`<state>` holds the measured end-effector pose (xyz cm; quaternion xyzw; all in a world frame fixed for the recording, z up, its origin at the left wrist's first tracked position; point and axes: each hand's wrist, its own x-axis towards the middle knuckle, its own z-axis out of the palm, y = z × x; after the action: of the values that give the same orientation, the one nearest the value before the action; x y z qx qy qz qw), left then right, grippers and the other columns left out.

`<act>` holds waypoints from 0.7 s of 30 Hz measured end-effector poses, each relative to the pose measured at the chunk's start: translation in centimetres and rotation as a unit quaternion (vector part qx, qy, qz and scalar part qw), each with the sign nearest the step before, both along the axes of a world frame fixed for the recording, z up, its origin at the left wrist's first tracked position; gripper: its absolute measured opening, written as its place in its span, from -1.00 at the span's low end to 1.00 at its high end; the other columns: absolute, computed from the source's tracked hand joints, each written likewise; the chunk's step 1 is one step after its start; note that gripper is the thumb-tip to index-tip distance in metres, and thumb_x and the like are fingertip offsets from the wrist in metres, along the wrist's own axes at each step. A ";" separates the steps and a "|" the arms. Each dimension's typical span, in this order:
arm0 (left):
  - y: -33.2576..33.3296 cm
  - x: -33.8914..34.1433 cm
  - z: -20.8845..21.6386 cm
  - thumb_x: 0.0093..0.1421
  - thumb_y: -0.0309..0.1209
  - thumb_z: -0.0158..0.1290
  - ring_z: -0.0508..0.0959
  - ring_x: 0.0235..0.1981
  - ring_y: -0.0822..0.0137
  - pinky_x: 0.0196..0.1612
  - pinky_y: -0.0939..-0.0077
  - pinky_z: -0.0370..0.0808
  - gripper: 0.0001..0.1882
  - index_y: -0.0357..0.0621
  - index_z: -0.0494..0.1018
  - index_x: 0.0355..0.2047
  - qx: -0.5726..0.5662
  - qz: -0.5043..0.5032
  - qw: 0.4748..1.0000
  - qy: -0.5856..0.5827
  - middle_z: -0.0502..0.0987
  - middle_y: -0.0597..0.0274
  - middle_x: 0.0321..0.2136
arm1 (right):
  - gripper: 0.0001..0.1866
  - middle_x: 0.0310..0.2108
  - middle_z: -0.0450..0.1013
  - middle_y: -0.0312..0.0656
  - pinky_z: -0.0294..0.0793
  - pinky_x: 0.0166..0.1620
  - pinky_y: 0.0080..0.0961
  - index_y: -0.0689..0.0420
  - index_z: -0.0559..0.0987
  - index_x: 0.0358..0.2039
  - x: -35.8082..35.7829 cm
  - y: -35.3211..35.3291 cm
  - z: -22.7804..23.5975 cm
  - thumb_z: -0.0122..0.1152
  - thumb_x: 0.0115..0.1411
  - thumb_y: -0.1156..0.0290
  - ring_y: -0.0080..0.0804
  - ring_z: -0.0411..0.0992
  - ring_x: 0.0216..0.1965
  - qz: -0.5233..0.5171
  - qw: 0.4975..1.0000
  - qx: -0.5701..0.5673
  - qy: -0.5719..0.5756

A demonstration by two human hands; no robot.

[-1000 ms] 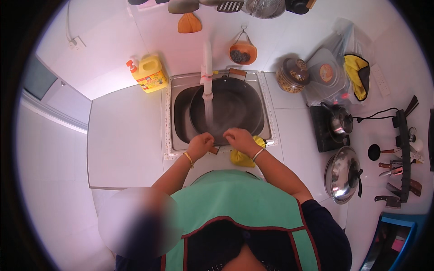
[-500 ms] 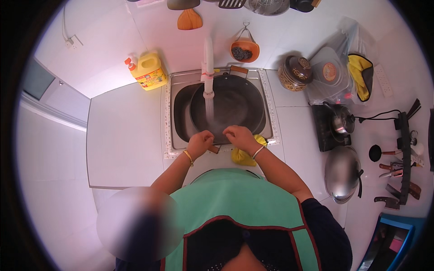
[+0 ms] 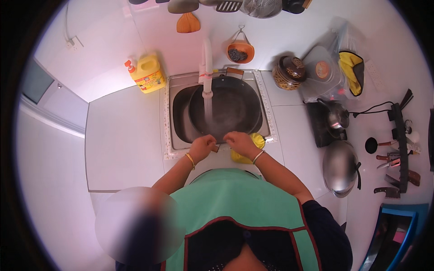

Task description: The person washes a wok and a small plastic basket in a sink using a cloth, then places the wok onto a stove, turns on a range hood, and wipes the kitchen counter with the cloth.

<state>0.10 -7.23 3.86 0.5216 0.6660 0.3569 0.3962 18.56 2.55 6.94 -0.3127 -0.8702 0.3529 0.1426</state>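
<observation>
A large black wok (image 3: 235, 101) sits in the metal sink (image 3: 181, 119), with one wooden handle at the far rim and another at the near rim. Water runs into it from the white faucet (image 3: 207, 86). My left hand (image 3: 203, 147) is over the sink's near edge, left of the near wooden handle (image 3: 217, 148), its fingers curled in. My right hand (image 3: 240, 143) is just right of that handle, fingers also bent and closed. A gap separates the two hands, and nothing shows in either. A yellow cloth (image 3: 239, 156) lies partly under my right wrist.
A yellow detergent jug (image 3: 148, 74) stands left of the sink, a brown lidded pot (image 3: 289, 72) right of it. Along the right are a steel kettle (image 3: 337, 117), a steel lid (image 3: 340, 169) and a knife rack (image 3: 400, 149). An orange basket (image 3: 240, 52) hangs on the wall.
Both hands have drawn slightly nearer to me, off the wok's near rim. The view has shifted a little; the water still runs.
</observation>
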 end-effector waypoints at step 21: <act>-5.3 0.8 -1.7 0.08 -0.42 0.05 0.54 -0.48 0.30 -0.34 0.45 0.46 -0.86 -0.21 0.49 -0.38 0.085 -0.046 0.995 -0.003 0.54 0.16 -0.53 | -0.85 -0.41 0.49 -0.08 0.43 -0.27 -0.32 0.13 0.54 -0.37 -0.5 -7.4 0.8 0.05 0.05 0.42 -0.10 0.45 -0.32 0.006 0.999 0.033 0.021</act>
<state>0.94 -12.56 2.12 0.5823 0.6073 0.3956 0.3682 18.07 -4.86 7.77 -0.2947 -0.8801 0.3318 0.1689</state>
